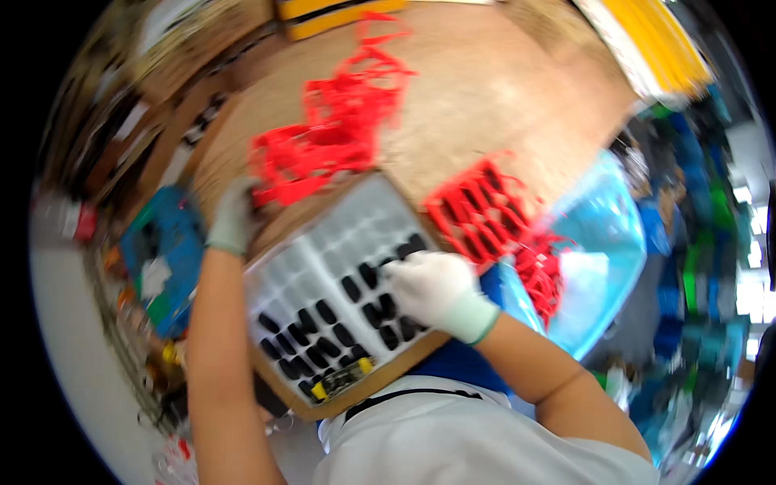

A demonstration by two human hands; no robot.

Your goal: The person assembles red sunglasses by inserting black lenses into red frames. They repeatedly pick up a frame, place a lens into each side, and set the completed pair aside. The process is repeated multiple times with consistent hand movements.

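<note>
A white tray [311, 260] with rows of oval pockets sits in a cardboard box [283, 394] in front of me. Small black oval pieces [325, 311] fill its nearer pockets; the farther ones show white. My right hand [436, 293], in a white glove with a green cuff, is over the tray's right side, fingers drawn together at the black pieces. Whatever its fingertips hold is hidden. My left hand [233, 217], also gloved, is beside the box's far left corner, close to a heap of red plastic frames [323, 145]. Motion smears its fingers.
At the right lies a red frame [477, 212] with black pieces in it. Next to it, a blue plastic bag [602, 242] holds red scraps. A yellow-and-black tool [343, 378] rests at the tray's near edge. A blue object [168, 259] stands at left, below stacked cardboard [149, 153].
</note>
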